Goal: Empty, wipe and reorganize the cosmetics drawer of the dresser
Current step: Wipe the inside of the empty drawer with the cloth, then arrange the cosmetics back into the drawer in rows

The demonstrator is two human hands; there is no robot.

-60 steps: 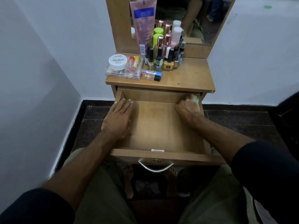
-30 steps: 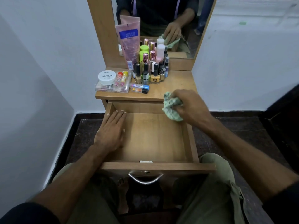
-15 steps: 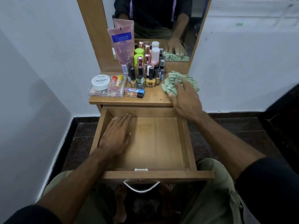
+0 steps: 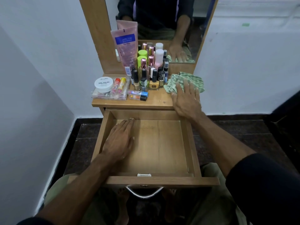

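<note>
Resting flat, right hand (image 4: 186, 99) on cloth (image 4: 191, 79) — left hand (image 4: 119, 140) open in drawer (image 4: 164, 143).

Cloth (image 4: 191, 78) partly under right hand (image 4: 186, 101)

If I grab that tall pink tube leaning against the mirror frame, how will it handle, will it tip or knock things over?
The pink tube stands on its narrow cap, leaning on the mirror frame, so it probably tips easily. It looks like soft plastic, likely squashy rather than stiff. The nail polish bottles crowd its base and may topple if it's dragged sideways; lifting straight up seems safer.
</note>
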